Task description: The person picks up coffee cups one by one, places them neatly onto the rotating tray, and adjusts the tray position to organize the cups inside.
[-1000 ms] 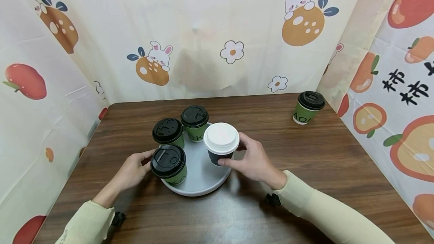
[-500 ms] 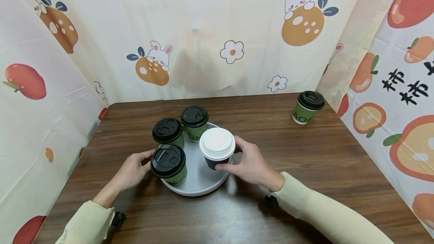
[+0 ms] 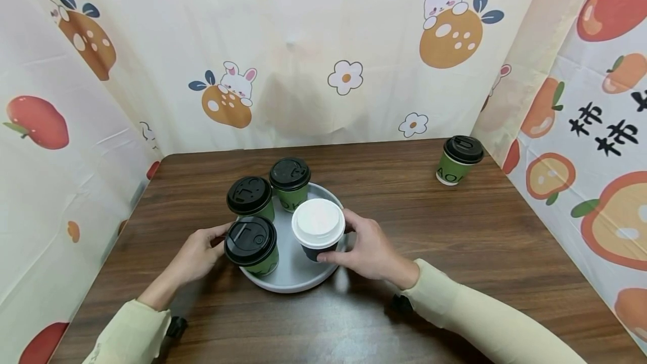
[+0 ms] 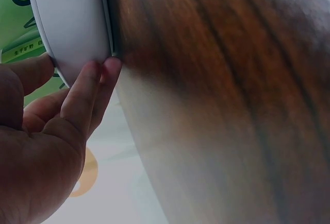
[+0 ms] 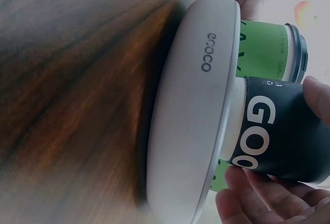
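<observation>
My right hand (image 3: 368,248) grips a dark paper coffee cup (image 5: 289,131) with a white lid (image 3: 318,223), thumb on the near side. The cup stands upright over the right half of a round light-grey tray (image 3: 299,282); in the right wrist view its base is right at the tray's rim. At the tray's left edge, my left hand (image 3: 196,256) pinches the rim between thumb and fingers, as the left wrist view shows. Three green cups with black lids stand along the tray's left and back: a front one (image 3: 253,243), a middle one (image 3: 250,196) and a back one (image 3: 290,180).
Another green cup (image 3: 457,162) with a black lid stands on the wooden table (image 3: 404,201) near its back right corner. Printed cloth (image 3: 303,72) hangs behind the table and along both sides.
My right hand has brought the white-lidded cup toward me and slightly left, lower over the tray. The left hand, the tray and the green cups have stayed in place.
</observation>
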Tool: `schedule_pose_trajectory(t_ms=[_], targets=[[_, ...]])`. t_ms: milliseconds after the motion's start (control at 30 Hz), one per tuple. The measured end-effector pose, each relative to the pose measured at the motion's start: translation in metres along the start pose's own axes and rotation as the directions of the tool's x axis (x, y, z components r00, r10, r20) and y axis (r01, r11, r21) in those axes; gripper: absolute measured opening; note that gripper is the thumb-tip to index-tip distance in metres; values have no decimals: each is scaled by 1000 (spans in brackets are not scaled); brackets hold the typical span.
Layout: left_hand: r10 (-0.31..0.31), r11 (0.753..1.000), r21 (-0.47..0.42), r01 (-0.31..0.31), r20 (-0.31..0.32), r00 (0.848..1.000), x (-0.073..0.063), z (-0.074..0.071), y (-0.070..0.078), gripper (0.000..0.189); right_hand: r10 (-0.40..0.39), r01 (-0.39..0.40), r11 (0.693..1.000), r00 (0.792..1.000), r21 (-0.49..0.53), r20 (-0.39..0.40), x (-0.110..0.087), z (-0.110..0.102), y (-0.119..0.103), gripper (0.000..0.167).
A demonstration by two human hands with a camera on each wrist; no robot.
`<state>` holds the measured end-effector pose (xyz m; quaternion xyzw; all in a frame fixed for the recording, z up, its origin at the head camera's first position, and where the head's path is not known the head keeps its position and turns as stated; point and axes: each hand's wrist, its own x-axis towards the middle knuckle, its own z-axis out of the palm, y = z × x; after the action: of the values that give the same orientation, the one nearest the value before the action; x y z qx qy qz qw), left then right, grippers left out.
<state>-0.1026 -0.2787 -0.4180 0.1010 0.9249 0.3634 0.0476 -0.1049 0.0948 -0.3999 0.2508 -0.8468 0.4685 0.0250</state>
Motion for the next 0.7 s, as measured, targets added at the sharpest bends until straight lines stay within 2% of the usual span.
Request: schedule_pose_trajectory(t_ms=[333,700], targets=[[1,1000,-1,-1,-2,1000,0,0,-1,44,-19,19,1000,999,15,39,-2,4,0,66],[-4,1000,1,4,2,1000,-1,0,0,45,-44,44,999,997,1,65,-3,9,0,70]])
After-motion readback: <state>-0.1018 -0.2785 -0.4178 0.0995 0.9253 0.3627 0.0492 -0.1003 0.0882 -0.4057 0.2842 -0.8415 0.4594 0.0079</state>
